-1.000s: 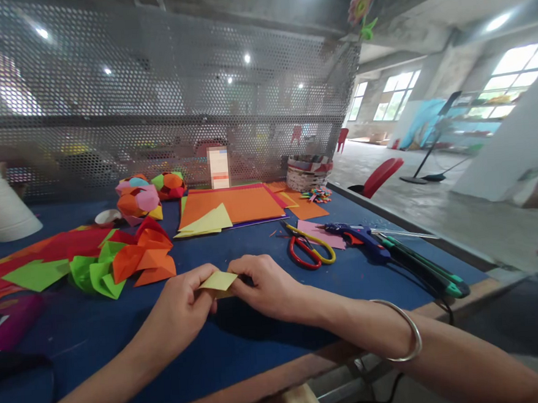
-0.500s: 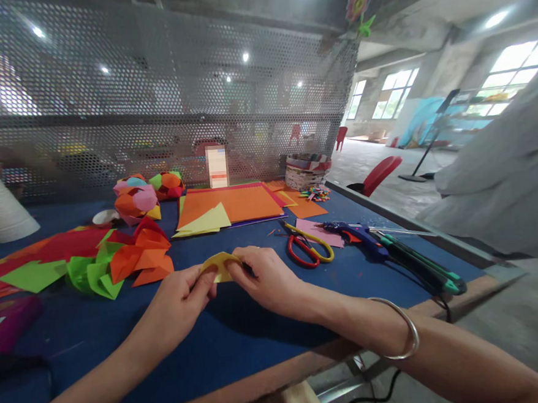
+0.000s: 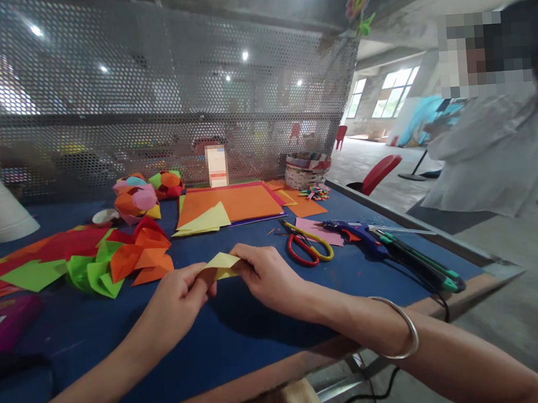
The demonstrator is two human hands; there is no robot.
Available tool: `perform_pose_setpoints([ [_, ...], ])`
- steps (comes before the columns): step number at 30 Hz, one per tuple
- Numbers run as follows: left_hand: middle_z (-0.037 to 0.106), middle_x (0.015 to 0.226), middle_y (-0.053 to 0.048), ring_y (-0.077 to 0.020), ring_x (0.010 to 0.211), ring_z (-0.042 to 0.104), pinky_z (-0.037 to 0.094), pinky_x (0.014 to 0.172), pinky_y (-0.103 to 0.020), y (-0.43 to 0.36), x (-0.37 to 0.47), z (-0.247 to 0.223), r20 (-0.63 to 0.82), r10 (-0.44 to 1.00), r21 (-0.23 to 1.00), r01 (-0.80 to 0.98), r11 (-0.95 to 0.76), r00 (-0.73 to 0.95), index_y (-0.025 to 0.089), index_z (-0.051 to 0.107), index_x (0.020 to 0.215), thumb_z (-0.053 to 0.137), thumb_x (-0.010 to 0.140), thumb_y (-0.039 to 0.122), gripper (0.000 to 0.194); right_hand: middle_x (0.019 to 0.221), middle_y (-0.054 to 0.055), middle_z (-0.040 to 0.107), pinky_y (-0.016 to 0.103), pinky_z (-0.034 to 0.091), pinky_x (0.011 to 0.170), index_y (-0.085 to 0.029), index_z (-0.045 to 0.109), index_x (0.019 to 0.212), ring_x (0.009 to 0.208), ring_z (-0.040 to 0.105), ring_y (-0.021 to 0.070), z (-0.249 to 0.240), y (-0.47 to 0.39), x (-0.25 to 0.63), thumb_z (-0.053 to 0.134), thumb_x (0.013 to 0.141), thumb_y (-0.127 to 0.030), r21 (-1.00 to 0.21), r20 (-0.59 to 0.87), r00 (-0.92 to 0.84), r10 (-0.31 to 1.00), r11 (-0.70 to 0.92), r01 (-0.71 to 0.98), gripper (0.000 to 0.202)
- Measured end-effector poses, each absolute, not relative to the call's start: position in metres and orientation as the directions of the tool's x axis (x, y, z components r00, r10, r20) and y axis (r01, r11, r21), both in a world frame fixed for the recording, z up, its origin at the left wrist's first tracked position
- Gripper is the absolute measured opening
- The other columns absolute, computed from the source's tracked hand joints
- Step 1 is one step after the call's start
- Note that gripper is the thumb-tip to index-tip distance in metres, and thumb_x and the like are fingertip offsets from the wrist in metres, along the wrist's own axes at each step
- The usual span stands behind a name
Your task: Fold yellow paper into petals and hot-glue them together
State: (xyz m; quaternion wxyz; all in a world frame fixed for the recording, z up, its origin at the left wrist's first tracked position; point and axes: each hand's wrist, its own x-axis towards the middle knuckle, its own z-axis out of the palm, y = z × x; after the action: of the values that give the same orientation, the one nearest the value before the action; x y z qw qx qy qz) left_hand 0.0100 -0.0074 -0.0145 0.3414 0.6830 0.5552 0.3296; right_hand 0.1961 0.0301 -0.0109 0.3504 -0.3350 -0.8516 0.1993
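A small folded piece of yellow paper (image 3: pixel 221 263) is held just above the blue table top (image 3: pixel 268 318). My left hand (image 3: pixel 188 296) pinches its left end, and my right hand (image 3: pixel 267 275) grips the right end, fingers closed. Its top shows a raised crease, while both ends are hidden by fingers. Beyond the hands lies a stack of orange sheets (image 3: pixel 246 203), with loose pale yellow sheets (image 3: pixel 206 220) on its front left corner. Folded green paper pieces (image 3: pixel 96 272) and folded orange paper pieces (image 3: pixel 146 256) rest left of my left hand.
Right of my hands are scissors (image 3: pixel 306 248), a pink sheet (image 3: pixel 314 230), a blue glue gun (image 3: pixel 363 235) and a green-black cutter (image 3: pixel 423 264). Paper balls (image 3: pixel 135 198), a woven basket (image 3: pixel 307 169) and paper cups (image 3: pixel 2 202) stand behind. A person (image 3: pixel 498 130) is at the right.
The yellow paper has tilted and bent, now showing a peaked crease between my hands. Both hands stay nearly in place. The person at the right has moved further into view.
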Motion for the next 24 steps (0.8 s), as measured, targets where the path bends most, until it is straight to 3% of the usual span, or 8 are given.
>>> perform_pose_setpoints([
  [3,0.04,0.056,0.006,-0.0099,0.049,0.031,0.026,0.048,-0.022,-0.005,0.0073,-0.0165,0.048,0.987,0.826,0.549,-0.126,0.154,0.02,0.053,0.069,0.043,0.088,0.05,0.037,0.067,-0.004,0.052,0.021,0.03,0.058,-0.017,0.057,0.079,0.06,0.044,0.0101,-0.0108,0.0312,0.1958,0.049,0.089,-0.009,-0.632,0.441,-0.519,0.732,0.664,0.4,0.015],
  [8,0.049,0.062,0.003,-0.0114,0.053,0.04,0.032,0.051,-0.022,-0.0023,0.0059,-0.0163,0.12,0.983,0.818,0.548,-0.176,0.137,0.019,0.055,0.069,0.048,0.085,0.048,0.033,0.064,-0.006,0.048,0.021,0.03,0.056,-0.016,0.058,0.077,0.06,0.041,0.0094,-0.0111,0.0336,0.1958,0.055,0.091,-0.028,-0.719,0.354,-0.563,0.747,0.602,0.347,0.019],
  [14,0.051,0.063,0.002,-0.0126,0.055,0.041,0.032,0.052,-0.023,-0.0035,0.0076,-0.0127,0.112,0.98,0.796,0.576,-0.187,0.163,0.019,0.057,0.073,0.044,0.085,0.044,0.03,0.066,-0.005,0.049,0.021,0.03,0.056,-0.015,0.061,0.078,0.06,0.04,0.0091,-0.0122,0.0355,0.197,0.054,0.09,-0.024,-0.726,0.338,-0.593,0.731,0.603,0.33,0.018],
  [24,0.042,0.063,0.004,-0.0135,0.06,0.036,0.026,0.055,-0.025,-0.0033,0.0066,-0.0148,0.1,0.961,0.706,0.662,-0.251,0.257,0.021,0.051,0.074,0.041,0.088,0.039,0.025,0.07,-0.002,0.057,0.021,0.033,0.058,-0.014,0.066,0.081,0.062,0.044,0.0095,-0.0111,0.0334,0.1977,0.055,0.089,-0.021,-0.743,0.332,-0.589,0.737,0.589,0.317,0.015],
])
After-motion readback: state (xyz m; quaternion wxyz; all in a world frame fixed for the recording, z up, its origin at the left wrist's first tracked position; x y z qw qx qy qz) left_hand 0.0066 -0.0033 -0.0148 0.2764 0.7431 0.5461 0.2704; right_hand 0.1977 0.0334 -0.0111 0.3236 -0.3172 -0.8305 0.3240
